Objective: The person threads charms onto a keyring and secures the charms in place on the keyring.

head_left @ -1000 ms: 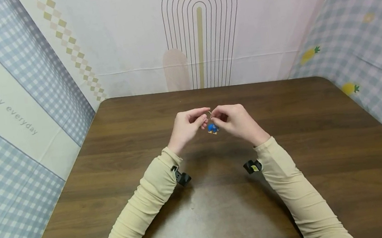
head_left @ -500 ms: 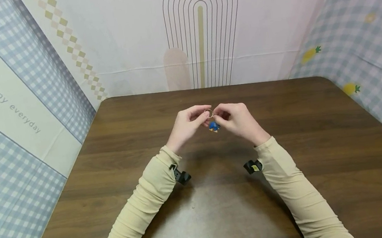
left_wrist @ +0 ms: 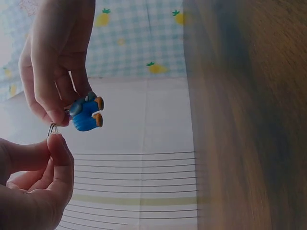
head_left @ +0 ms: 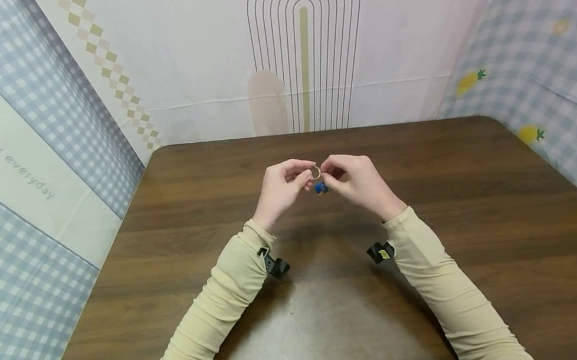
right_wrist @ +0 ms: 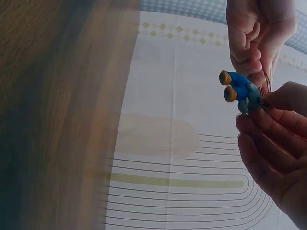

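Small silver metal key ring (head_left: 315,172) is pinched from both sides, left hand (head_left: 281,189) and right hand (head_left: 355,183) meeting above the dark wooden bench (head_left: 484,211). Little blue figure charm with orange feet (head_left: 321,188) dangles just below the ring, apparently already threaded on; whether any work on it remains isn't clear.

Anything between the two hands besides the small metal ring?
Only the blue figure charm with orange feet, hanging just under the small metal ring pinched by left hand and right hand; head view.
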`<state>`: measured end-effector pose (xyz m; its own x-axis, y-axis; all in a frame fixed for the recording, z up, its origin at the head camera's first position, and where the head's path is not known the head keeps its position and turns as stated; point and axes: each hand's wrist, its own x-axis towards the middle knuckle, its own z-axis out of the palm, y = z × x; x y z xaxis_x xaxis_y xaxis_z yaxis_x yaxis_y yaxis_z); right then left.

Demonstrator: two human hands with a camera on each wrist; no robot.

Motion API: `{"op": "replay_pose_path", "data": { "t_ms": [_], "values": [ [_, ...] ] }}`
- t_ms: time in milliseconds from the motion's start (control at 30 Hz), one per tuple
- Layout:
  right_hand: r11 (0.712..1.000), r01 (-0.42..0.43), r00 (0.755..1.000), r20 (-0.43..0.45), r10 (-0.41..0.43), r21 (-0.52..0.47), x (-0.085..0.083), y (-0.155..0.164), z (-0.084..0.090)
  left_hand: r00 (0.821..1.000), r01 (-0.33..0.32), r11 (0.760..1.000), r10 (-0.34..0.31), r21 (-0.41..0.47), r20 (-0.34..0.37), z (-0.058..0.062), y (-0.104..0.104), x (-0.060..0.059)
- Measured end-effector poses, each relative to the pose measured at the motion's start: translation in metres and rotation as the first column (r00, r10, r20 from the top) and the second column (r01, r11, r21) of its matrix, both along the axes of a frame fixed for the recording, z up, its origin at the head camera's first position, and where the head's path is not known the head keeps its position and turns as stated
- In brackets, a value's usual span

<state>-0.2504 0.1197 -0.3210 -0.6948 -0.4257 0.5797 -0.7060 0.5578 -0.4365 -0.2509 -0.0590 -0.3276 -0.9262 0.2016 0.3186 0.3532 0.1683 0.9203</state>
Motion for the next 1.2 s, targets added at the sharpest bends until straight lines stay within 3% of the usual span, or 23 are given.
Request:
{"op": "replay_pose_path", "data": {
  "t_ms": [367,567,733,1067,1200],
  "values": [
    [1.0,0.01,1.0,-0.021,-0.01,-0.006,-0.0027,0.0026,-0.0021,0.994,0.08,0.995,-0.084,0.058,0.074,0.0011,0.0001,0.0007],
    [1.0,0.01,1.0,-0.012,-0.01,-0.012,-0.003,0.0018,-0.0018,0.993,0.01,0.993,-0.024,0.115,0.118,0.0012,0.0013,0.0007],
    [1.0,-0.011,1.0,-0.015,0.011,0.011,-0.0032,0.0023,-0.0015,0.99,-0.022,0.995,0.008,0.098,0.138,0.0018,0.0011,0.0005],
    [0.999,-0.017,0.998,-0.06,0.019,0.028,-0.0037,0.0041,-0.0045,0.979,0.053,0.992,-0.074,0.113,0.19,-0.0002,-0.0004,-0.0011],
    [1.0,-0.004,0.998,-0.056,0.005,0.014,-0.0033,0.0038,-0.0033,0.98,0.042,0.988,-0.069,0.146,0.187,-0.0001,-0.0006,-0.0011]
  ]
}}
